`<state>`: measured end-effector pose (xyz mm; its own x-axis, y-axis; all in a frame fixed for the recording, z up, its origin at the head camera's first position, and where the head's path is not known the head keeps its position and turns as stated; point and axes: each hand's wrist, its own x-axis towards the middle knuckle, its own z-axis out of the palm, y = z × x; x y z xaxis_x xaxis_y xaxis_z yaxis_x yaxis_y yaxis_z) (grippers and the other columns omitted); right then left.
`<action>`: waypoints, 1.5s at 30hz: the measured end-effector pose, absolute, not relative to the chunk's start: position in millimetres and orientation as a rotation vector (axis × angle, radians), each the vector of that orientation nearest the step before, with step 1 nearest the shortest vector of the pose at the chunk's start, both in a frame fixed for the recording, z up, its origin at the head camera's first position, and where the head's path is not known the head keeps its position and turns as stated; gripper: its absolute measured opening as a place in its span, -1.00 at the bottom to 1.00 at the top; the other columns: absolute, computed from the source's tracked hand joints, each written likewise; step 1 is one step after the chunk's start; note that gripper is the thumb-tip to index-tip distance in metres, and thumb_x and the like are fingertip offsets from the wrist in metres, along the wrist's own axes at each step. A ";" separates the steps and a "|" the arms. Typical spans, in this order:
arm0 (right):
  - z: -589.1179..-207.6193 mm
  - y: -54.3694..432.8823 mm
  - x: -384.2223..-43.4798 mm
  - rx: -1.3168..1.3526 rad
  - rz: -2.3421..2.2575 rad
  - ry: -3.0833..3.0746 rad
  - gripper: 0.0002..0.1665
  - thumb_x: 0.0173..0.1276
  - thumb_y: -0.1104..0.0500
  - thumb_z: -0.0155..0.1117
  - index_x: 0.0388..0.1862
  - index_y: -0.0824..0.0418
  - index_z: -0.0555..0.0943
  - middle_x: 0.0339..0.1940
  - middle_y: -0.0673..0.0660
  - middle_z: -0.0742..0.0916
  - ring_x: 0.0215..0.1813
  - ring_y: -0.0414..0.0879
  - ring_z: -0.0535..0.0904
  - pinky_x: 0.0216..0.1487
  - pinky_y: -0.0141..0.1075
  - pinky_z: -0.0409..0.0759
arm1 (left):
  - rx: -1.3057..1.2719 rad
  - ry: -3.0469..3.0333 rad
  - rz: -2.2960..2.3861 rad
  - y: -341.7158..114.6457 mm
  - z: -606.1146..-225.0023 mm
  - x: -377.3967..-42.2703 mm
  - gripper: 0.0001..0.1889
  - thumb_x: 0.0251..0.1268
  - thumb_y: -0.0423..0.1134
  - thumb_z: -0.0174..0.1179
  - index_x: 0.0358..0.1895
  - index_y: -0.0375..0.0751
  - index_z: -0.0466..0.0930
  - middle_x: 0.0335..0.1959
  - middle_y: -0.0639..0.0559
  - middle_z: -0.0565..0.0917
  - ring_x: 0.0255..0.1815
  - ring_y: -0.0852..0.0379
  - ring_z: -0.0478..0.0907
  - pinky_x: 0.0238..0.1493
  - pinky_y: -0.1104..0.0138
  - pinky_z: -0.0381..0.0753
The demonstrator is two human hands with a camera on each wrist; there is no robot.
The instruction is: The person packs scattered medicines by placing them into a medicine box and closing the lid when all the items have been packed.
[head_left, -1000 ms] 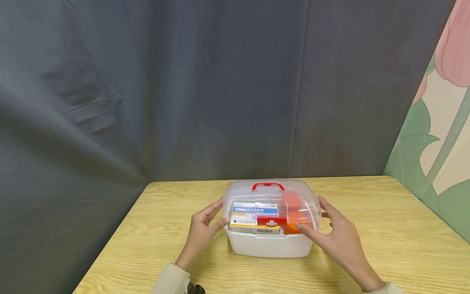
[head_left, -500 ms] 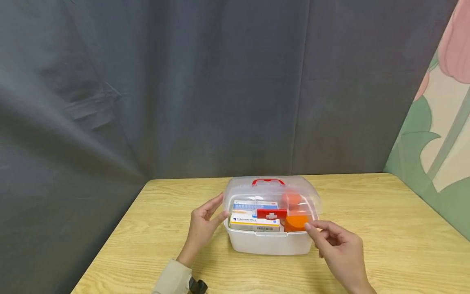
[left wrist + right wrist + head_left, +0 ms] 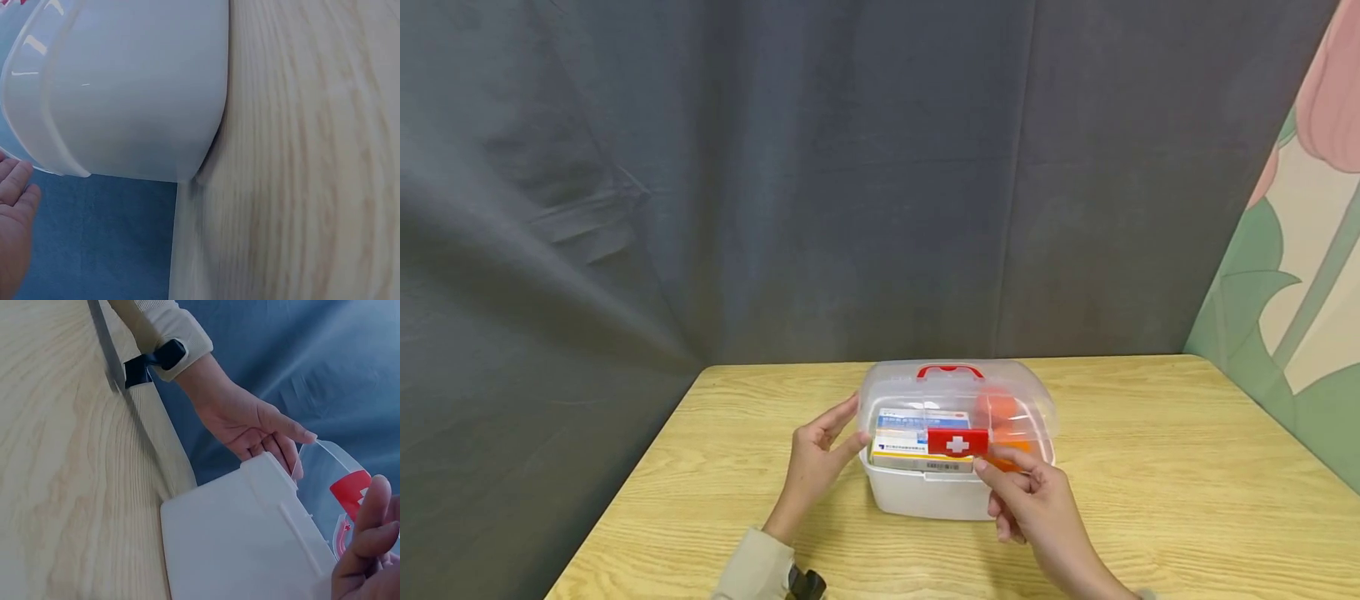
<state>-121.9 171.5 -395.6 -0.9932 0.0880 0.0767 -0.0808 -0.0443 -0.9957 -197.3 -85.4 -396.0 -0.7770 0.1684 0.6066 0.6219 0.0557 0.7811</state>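
Observation:
A white first-aid box (image 3: pixel 917 496) stands on the table with its clear lid (image 3: pixel 883 392) partly raised. My left hand (image 3: pixel 812 467) holds the lid's left edge, thumb at the front and fingers along the side. My right hand (image 3: pixel 1037 500) has its thumb and index finger at the lower right corner of the red latch (image 3: pixel 957 442), which bears a white cross. Whether they pinch it cannot be told. Inside lie medicine cartons (image 3: pixel 895 461) and orange round items (image 3: pixel 997 406), partly hidden by the lid and right hand. In the left wrist view the left fingers (image 3: pixel 15 187) appear beside the rim.
The wooden table (image 3: pixel 1150 467) extends on both sides of the box. A dark grey curtain (image 3: pixel 850 183) hangs behind and to the left. A wall with painted tulips (image 3: pixel 1315 275) borders the right. A red carrying handle (image 3: pixel 951 369) tops the lid.
My right hand has let go of the lid's right side and moved left to the latch. The front of the lid has risen a little. My left hand stays at the left edge.

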 end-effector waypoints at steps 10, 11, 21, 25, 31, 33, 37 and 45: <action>-398.3 169.1 -118.3 -0.161 2.248 -2.041 -0.67 0.36 0.14 0.31 -0.13 0.43 0.65 -0.69 0.19 0.55 -0.76 -0.09 0.39 -0.70 -0.44 0.34 | -0.823 -2.011 -1.769 -87.0 -399.7 -195.8 -0.49 0.12 -0.61 0.29 0.19 -0.60 0.44 0.23 -0.30 0.46 0.25 -0.12 0.41 0.26 0.27 0.32; -399.0 168.9 -117.9 -0.175 2.245 -2.044 -0.67 0.36 0.14 0.31 -0.13 0.43 0.65 -0.69 0.18 0.55 -0.76 -0.09 0.39 -0.69 -0.43 0.35 | -0.828 -2.013 -1.767 -87.2 -400.3 -195.7 -0.49 0.11 -0.60 0.29 0.19 -0.60 0.43 0.23 -0.30 0.45 0.25 -0.12 0.40 0.26 0.27 0.32; -408.6 165.9 -113.5 -0.228 2.216 -2.084 -0.68 0.31 0.15 0.34 -0.20 0.44 0.68 -0.73 0.14 0.51 -0.72 -0.14 0.37 -0.65 -0.41 0.41 | -0.907 -1.984 -1.694 -88.1 -406.6 -197.0 -0.43 0.01 -0.65 0.33 0.18 -0.64 0.42 0.21 -0.37 0.45 0.26 -0.25 0.37 0.25 0.25 0.32; -414.0 166.6 -113.0 -0.246 2.223 -2.103 -0.69 0.33 0.15 0.33 -0.17 0.43 0.68 -0.73 0.14 0.52 -0.70 -0.14 0.39 -0.65 -0.41 0.42 | -0.860 -2.011 -1.692 -88.2 -406.5 -194.9 -0.46 0.04 -0.61 0.34 0.17 -0.62 0.44 0.20 -0.37 0.47 0.27 -0.22 0.37 0.25 0.24 0.32; -419.2 167.7 -112.3 -0.222 2.218 -2.146 -0.65 0.35 0.12 0.32 -0.13 0.43 0.68 -0.72 0.14 0.53 -0.71 -0.12 0.42 -0.64 -0.39 0.44 | -0.867 -2.004 -1.694 -89.0 -408.5 -195.8 -0.48 0.06 -0.61 0.33 0.15 -0.64 0.45 0.17 -0.42 0.48 0.23 -0.26 0.41 0.22 0.14 0.37; -420.0 167.7 -111.6 -0.222 2.224 -2.151 -0.64 0.34 0.12 0.33 -0.13 0.44 0.67 -0.72 0.14 0.53 -0.71 -0.12 0.42 -0.63 -0.40 0.45 | -0.872 -1.995 -1.704 -89.6 -412.2 -199.1 -0.48 0.05 -0.63 0.33 0.14 -0.65 0.45 0.16 -0.42 0.49 0.22 -0.28 0.41 0.21 0.13 0.38; -421.2 168.2 -111.2 -0.223 2.236 -2.168 -0.63 0.33 0.12 0.33 -0.13 0.46 0.66 -0.71 0.14 0.53 -0.71 -0.12 0.42 -0.62 -0.41 0.47 | -0.882 -1.976 -1.711 -91.9 -424.0 -209.5 -0.47 0.03 -0.64 0.33 0.16 -0.59 0.47 0.17 -0.35 0.50 0.22 -0.23 0.43 0.20 0.16 0.40; -427.9 171.4 -114.8 -0.193 2.246 -2.181 -0.64 0.37 0.14 0.30 -0.10 0.46 0.66 -0.71 0.13 0.53 -0.72 -0.12 0.43 -0.62 -0.40 0.46 | -0.913 -1.966 -1.686 -94.8 -432.3 -215.6 -0.47 0.07 -0.53 0.38 0.18 -0.48 0.51 0.18 -0.24 0.54 0.22 -0.12 0.46 0.18 0.19 0.43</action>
